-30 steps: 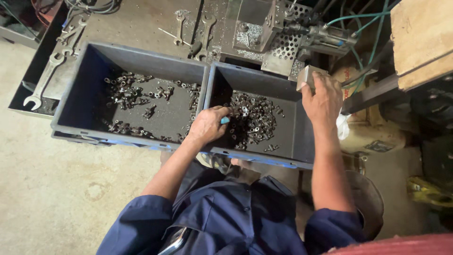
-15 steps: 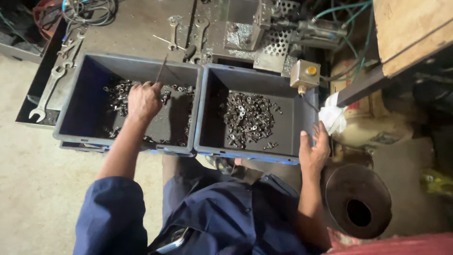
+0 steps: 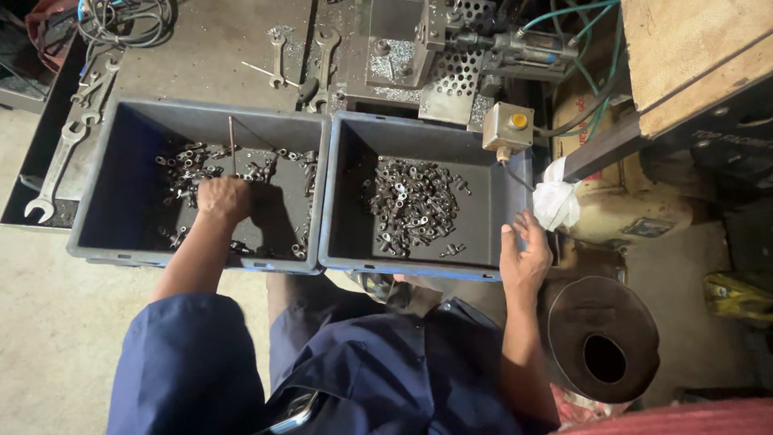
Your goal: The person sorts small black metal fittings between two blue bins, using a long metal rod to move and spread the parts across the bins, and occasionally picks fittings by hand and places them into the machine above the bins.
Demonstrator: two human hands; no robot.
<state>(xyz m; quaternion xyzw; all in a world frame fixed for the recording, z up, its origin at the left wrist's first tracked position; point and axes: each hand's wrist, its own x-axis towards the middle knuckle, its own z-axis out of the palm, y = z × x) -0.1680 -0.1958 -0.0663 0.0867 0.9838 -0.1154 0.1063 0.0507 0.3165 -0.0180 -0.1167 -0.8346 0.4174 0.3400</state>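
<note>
— Where do the small metal parts (image 3: 241, 173) lie?
— Scattered thinly in the left bin (image 3: 121, 193), where the left hand (image 3: 225, 199) is closed around a thin rod (image 3: 232, 138) standing among them.
— And the rest?
— A thicker heap (image 3: 411, 201) fills the right bin (image 3: 354, 209). The right hand (image 3: 523, 258) rests open on its near corner, holding nothing. Sorting looks midway, by that split.

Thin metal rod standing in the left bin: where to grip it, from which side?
Probably grip the thin rod on its bare upper length, coming from above. It stands nearly upright against the left bin back wall, its foot buried among small metal parts beside the left hand. The right hand rests on the right bin corner.
</note>
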